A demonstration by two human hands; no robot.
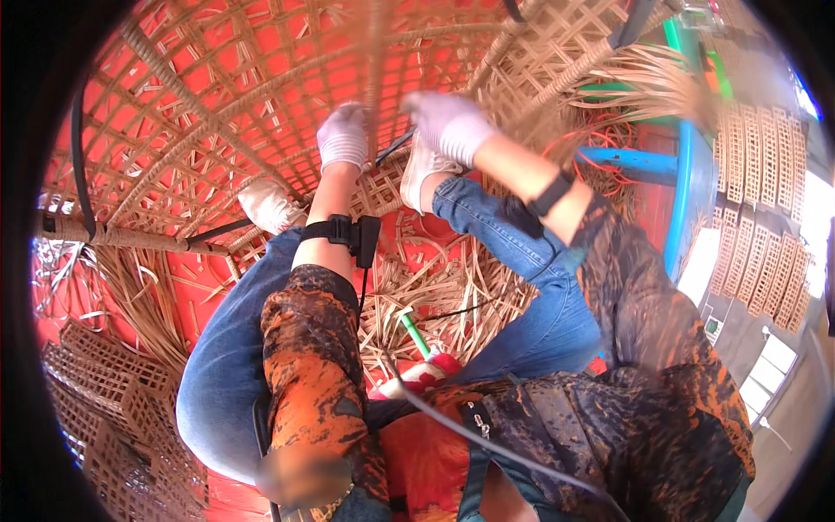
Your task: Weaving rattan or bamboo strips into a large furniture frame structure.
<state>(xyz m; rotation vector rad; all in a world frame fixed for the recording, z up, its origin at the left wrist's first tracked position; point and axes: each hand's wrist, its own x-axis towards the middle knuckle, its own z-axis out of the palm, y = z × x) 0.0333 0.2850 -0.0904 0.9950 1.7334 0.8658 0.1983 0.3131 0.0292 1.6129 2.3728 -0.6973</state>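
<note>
A large woven rattan frame (200,122), open latticework with wrapped cane bars, fills the view ahead of me. My left hand (344,135), in a pale knit glove, is up against the lattice beside a blurred upright cane bar (375,74). Its fingers look curled, but what lies in them is hidden. To the right of that bar is my right hand (448,122), gloved the same way and raised in front of the weave. Motion smears its fingers, so I cannot make out a hold. Black straps circle both forearms.
Loose cane strips (470,322) litter the red floor between my legs, around a green-handled tool (416,334). Woven lattice pieces (113,374) lie stacked at lower left. A blue frame (687,191) stands at right, near a bundle of strips (644,83).
</note>
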